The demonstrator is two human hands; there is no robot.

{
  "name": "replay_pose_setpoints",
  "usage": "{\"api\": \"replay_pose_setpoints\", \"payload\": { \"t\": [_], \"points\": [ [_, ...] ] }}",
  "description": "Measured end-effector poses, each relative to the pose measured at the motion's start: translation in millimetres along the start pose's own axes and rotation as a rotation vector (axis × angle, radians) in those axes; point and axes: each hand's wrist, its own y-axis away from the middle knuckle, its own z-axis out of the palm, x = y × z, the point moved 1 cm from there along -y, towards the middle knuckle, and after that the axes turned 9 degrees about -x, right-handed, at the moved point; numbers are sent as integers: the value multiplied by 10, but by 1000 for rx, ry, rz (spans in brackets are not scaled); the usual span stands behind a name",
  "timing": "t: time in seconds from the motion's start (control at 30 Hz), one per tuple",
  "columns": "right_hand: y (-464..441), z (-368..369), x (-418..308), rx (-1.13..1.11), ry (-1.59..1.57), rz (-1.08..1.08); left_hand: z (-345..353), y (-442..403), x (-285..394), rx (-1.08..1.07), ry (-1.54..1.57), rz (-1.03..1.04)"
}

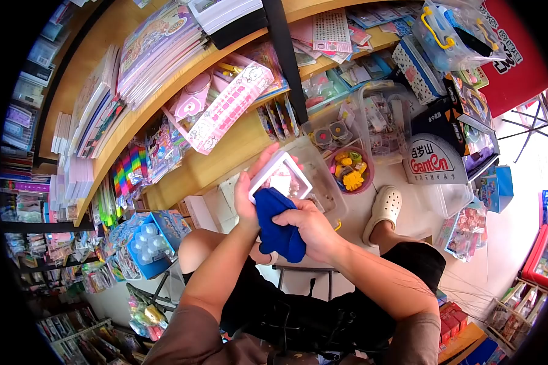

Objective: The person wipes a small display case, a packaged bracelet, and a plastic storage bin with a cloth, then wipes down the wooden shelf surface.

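My left hand (245, 198) grips a small white-framed box (281, 181) by its left side, with a clear window and pinkish contents I cannot make out. A blue cloth (279, 228) lies over the lower corner of the box and hangs down below it. The thumb and fingers of my right hand (315, 230) are closed on this cloth, against the box. Beneath both hands, on the floor, stands a translucent plastic bin (324, 163), partly hidden by the box and my hands.
Wooden shelves (210, 167) with notebooks and a pink box (231, 109) rise ahead and to the left. A pink bowl (366, 182) of yellow items, a clear bin (383, 121) and a Ganten carton (437, 159) stand at the right. A blue box (149, 243) sits at the left.
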Motion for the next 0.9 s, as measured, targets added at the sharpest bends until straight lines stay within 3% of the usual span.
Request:
{"api": "replay_pose_setpoints", "payload": {
  "t": [0.23,0.27,0.3,0.37,0.43,0.6,0.7,0.83,0.9],
  "points": [
    [-25,-48,-44,-3,-60,2,-76,4,-60,-92,-29,-12],
    [-16,-43,-43,-90,21,84,-87,10,-59,-56,39,-69],
    [-1,-25,-29,-178,101,169,-101,-34,-118,49,304,-185],
    [26,151,42,-451,318,128,-148,-59,-127,32,407,-246],
    [40,124,69,-505,271,187,-150,-94,-15,-70,639,-254],
    [69,-6,138,-568,557,247,-299,-125,53,-237,726,-221],
    [113,8,118,-605,543,340,-302,-118,56,-278,720,-233],
    [111,33,127,-675,647,146,-279,-123,65,-255,659,-252],
    [176,119,6,-558,577,20,-229,-114,74,-178,615,-289]
  ]
}}
